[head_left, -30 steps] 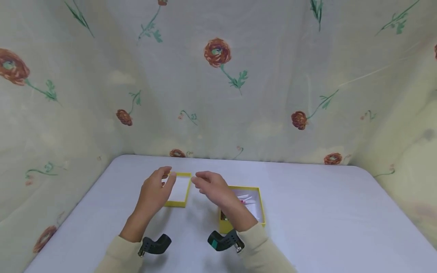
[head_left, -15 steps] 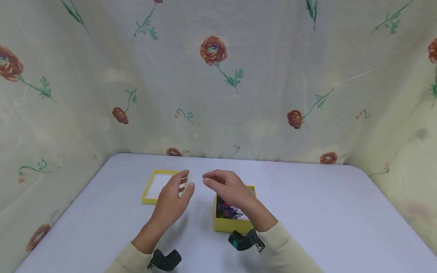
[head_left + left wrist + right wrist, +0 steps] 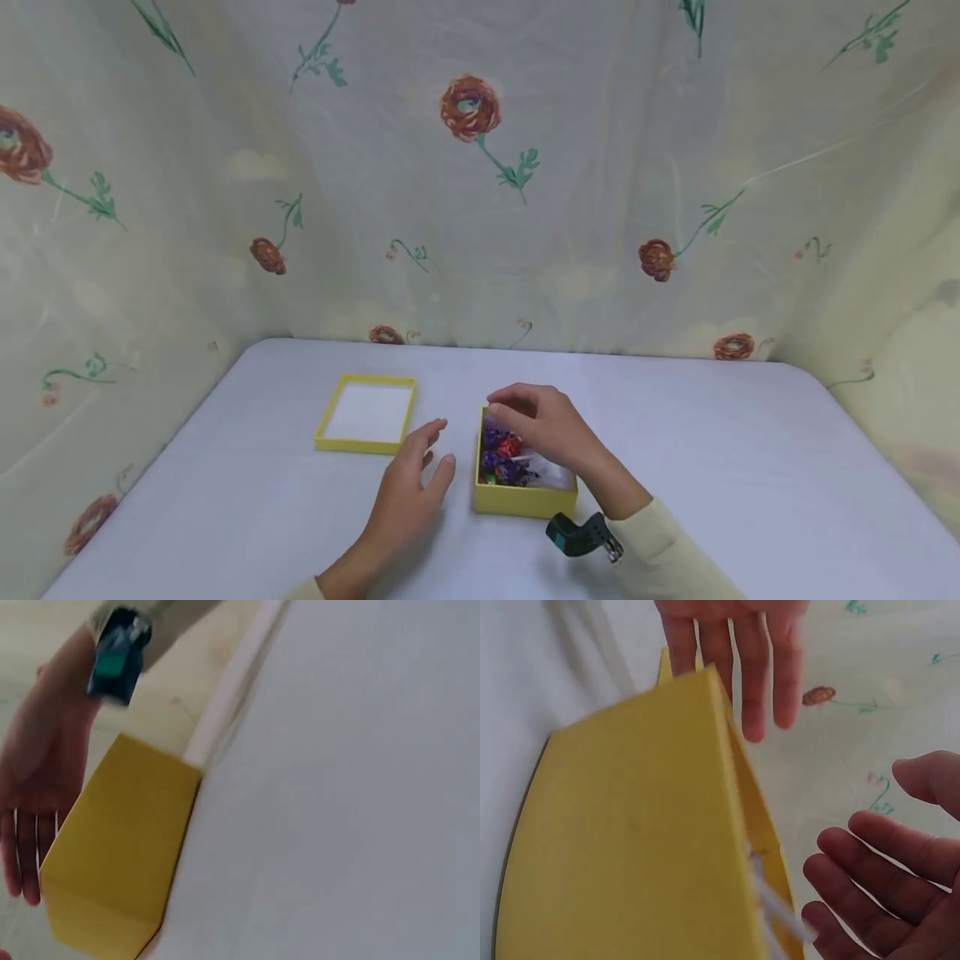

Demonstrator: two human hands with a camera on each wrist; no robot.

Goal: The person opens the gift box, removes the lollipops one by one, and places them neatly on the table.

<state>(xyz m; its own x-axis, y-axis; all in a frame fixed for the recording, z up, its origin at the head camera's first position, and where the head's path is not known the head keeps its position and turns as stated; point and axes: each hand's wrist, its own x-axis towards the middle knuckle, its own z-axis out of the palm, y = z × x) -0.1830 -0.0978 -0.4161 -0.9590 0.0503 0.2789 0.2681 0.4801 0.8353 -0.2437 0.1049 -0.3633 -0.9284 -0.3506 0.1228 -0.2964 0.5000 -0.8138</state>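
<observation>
A yellow box (image 3: 525, 501) stands uncovered on the table, with several lollipops (image 3: 510, 450) inside, in purple and red wrappers on white sticks. Over its far side hovers my right hand (image 3: 551, 429), fingers loosely bent and nothing between them. My left hand (image 3: 412, 492) is in the air just left of the box, fingers relaxed, holding nothing. The right wrist view has the right hand's fingers (image 3: 877, 892) spread beside the box wall (image 3: 630, 825), apart from it. In the left wrist view the box side (image 3: 120, 840) partly covers the right hand (image 3: 45, 757).
A shallow yellow lid (image 3: 367, 412) lies with its white inside up, left of the box and further back. The white table (image 3: 712, 467) extends to both sides. A flowered curtain (image 3: 555, 250) surrounds the table at the back and sides.
Both hands have moved right, the right hand to above the box and the left hand nearer and lower, away from the lid. Lid and lollipops are now more visible.
</observation>
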